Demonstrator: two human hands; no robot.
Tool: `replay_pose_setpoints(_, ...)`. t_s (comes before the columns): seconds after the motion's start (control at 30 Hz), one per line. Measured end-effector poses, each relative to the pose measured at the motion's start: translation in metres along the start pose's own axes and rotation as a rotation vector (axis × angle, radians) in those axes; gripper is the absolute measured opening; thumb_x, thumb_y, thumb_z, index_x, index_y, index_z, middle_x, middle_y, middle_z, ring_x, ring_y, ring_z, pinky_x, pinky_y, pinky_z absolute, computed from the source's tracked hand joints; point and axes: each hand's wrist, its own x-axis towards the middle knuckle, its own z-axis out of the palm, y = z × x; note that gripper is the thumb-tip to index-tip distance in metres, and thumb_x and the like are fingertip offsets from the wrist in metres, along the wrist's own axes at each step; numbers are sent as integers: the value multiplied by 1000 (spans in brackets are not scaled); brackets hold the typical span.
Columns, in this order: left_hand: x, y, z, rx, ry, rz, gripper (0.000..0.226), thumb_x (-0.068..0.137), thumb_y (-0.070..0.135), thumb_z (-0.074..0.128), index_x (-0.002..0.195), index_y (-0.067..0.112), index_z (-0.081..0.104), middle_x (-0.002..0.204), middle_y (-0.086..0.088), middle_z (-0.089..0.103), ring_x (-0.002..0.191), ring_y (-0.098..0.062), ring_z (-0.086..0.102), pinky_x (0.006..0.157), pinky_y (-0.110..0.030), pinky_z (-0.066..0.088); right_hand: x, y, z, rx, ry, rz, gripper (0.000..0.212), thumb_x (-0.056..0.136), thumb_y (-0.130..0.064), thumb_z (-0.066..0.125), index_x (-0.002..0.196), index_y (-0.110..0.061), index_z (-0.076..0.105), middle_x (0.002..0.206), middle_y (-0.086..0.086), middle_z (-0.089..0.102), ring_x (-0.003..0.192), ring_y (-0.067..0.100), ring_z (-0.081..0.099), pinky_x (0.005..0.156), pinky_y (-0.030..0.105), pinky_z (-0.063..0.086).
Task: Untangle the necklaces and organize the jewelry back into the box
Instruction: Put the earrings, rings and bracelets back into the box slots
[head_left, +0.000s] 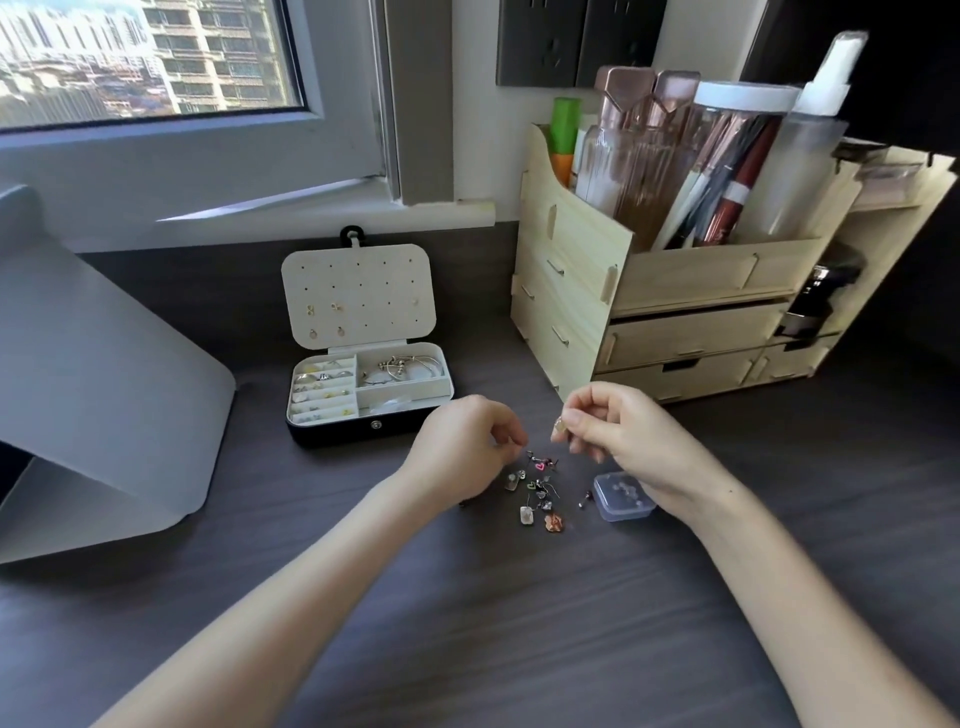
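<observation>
The lower half of the frame is open dark desk (493, 613), with wide room between and beside the two forearms. At centre a loose scatter of earrings (537, 488) lies just left of a small clear plastic case (623, 499). The left hand (462, 447) and the right hand (618, 436), which pinches a small gold piece (558, 425), hang over them. At centre left stands the open jewelry box (332, 434), near the left hand; its raised lid (358, 293) walls off the far side. A grey panel (104, 389) closes the left edge, a wooden organizer (675, 322) the upper right.
</observation>
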Motion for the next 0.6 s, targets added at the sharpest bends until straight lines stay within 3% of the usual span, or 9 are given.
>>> replay_pose_setpoints(0.17,9,3,8,54,-64,72,14,82,20,69,95,19,71,85,6,55,76,-9,47,68,-21,35,-1,5,-3,105,49,78,16,90,-1,56,78,-11,58,62,0,65,52,6,50,46,15,35)
replay_pose_setpoints(0.3,14,4,11,59,-86,58,12,84,16,66,95,15,71,92,-1,64,85,-17,57,73,-24,39,-1,6,-2,136,71,93,16,90,-1,57,77,-11,58,60,-2,64,49,4,49,46,14,35)
replay_pose_setpoints(0.47,15,2,14,21,-85,35,10,84,10,64,89,12,71,87,0,65,81,-15,58,66,-17,35,-1,8,-2,127,78,82,15,89,-1,58,79,-12,61,61,-2,64,53,4,51,49,14,39)
replay_pose_setpoints(0.6,12,-1,6,-94,-41,-49,5,86,14,63,83,15,67,78,6,59,74,-9,53,61,-15,32,-4,14,4,-304,124,-122,13,86,-5,63,86,-13,73,72,-4,68,66,2,60,65,14,46)
